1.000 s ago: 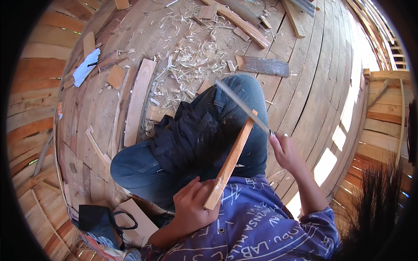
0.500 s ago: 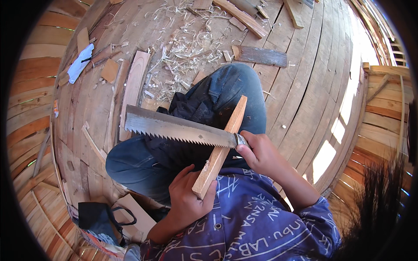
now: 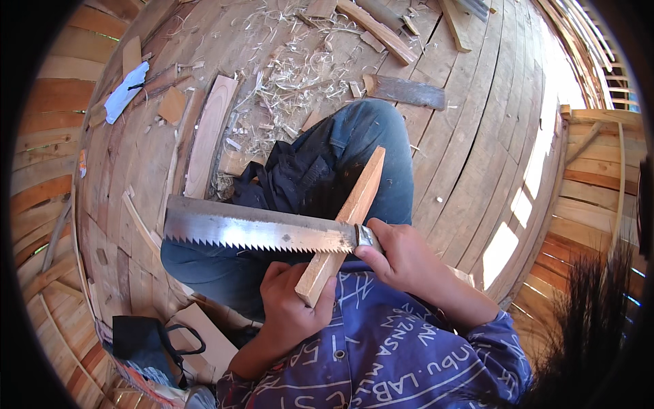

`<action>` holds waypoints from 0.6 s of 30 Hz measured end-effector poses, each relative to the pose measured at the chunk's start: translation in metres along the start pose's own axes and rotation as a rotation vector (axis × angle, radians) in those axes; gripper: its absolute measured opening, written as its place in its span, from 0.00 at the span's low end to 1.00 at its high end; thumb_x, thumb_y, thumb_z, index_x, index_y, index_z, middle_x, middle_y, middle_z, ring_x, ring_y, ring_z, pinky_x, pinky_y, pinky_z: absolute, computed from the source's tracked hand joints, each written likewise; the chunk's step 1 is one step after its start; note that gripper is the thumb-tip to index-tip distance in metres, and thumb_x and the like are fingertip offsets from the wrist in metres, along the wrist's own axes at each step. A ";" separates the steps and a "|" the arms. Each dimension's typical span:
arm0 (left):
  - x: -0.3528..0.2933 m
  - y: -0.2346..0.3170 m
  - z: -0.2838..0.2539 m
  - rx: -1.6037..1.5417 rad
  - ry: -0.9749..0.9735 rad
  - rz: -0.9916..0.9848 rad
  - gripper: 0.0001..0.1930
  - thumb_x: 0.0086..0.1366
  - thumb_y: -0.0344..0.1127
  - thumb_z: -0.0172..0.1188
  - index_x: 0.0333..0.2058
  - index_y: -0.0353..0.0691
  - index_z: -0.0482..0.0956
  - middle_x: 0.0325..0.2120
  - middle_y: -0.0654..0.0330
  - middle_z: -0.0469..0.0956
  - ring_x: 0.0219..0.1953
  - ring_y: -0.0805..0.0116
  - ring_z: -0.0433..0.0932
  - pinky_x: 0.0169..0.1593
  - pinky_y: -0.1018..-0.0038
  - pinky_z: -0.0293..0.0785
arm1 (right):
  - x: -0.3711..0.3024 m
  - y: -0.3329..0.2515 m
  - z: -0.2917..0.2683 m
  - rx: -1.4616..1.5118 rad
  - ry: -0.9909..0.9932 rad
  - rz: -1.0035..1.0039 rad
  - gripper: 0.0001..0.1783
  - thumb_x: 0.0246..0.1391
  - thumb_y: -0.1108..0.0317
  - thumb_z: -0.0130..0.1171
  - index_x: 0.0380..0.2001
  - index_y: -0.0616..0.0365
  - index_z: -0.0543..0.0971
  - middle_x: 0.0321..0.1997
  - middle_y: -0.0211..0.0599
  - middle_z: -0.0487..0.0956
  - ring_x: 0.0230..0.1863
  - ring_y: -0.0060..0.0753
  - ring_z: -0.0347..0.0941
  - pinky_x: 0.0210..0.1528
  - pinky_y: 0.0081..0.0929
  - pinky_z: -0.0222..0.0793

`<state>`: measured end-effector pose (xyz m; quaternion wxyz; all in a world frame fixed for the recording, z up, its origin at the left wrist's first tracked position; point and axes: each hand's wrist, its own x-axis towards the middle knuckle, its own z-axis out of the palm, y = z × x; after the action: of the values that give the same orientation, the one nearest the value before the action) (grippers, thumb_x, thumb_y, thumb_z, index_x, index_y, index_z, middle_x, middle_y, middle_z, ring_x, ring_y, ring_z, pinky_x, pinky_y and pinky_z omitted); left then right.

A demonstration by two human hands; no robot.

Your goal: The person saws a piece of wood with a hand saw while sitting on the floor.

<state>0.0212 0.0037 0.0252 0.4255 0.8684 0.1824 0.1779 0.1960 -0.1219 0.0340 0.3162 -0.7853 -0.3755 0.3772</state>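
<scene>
My right hand (image 3: pixel 390 253) is wrapped round the handle end of a hand saw (image 3: pixel 259 228), whose wide toothed blade reaches left across my lap. The teeth face toward me. A wooden stick (image 3: pixel 361 187), squared at the near end and tapered at the far end, slants beneath the blade close to the handle. My left hand (image 3: pixel 294 300) grips the stick's near end, thumb on one side and fingers on the other. The stick's far part lies over my bent knee in blue jeans (image 3: pixel 385 123). Whether the blade touches the wood, I cannot tell.
Curled wood shavings (image 3: pixel 300 75) litter the plank floor ahead. A flat board (image 3: pixel 212 136) lies to the left, a dark-faced plank (image 3: pixel 405 91) beyond my knee. A dark cloth (image 3: pixel 286 177) rests on my lap. At the lower left sits a black bag (image 3: pixel 143 347) beside cardboard.
The saw has shifted left and slightly nearer to me, my right hand moving with it. The stick and my left hand stay nearly in place.
</scene>
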 end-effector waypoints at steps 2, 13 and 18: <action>-0.003 -0.002 0.001 0.015 -0.003 0.003 0.05 0.56 0.31 0.63 0.30 0.36 0.80 0.21 0.58 0.77 0.18 0.60 0.73 0.27 0.65 0.64 | -0.001 0.009 0.004 -0.032 0.002 0.010 0.25 0.61 0.50 0.53 0.28 0.66 0.73 0.21 0.59 0.74 0.28 0.64 0.73 0.31 0.50 0.68; -0.006 -0.006 0.003 0.058 -0.051 0.010 0.05 0.56 0.32 0.64 0.29 0.37 0.79 0.20 0.61 0.76 0.17 0.63 0.72 0.28 0.67 0.63 | -0.001 0.014 -0.006 -0.052 -0.002 0.071 0.27 0.62 0.48 0.50 0.24 0.65 0.68 0.17 0.54 0.66 0.21 0.58 0.68 0.26 0.44 0.61; 0.002 -0.003 0.002 0.075 -0.029 0.007 0.05 0.56 0.32 0.63 0.30 0.38 0.79 0.20 0.61 0.76 0.17 0.63 0.73 0.29 0.68 0.63 | -0.001 0.023 -0.004 -0.096 0.062 0.050 0.27 0.58 0.46 0.55 0.26 0.64 0.69 0.18 0.53 0.71 0.24 0.59 0.71 0.27 0.46 0.65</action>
<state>0.0240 0.0048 0.0221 0.3947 0.8868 0.1796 0.1596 0.2069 -0.1353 0.0178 0.2801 -0.8201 -0.3635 0.3419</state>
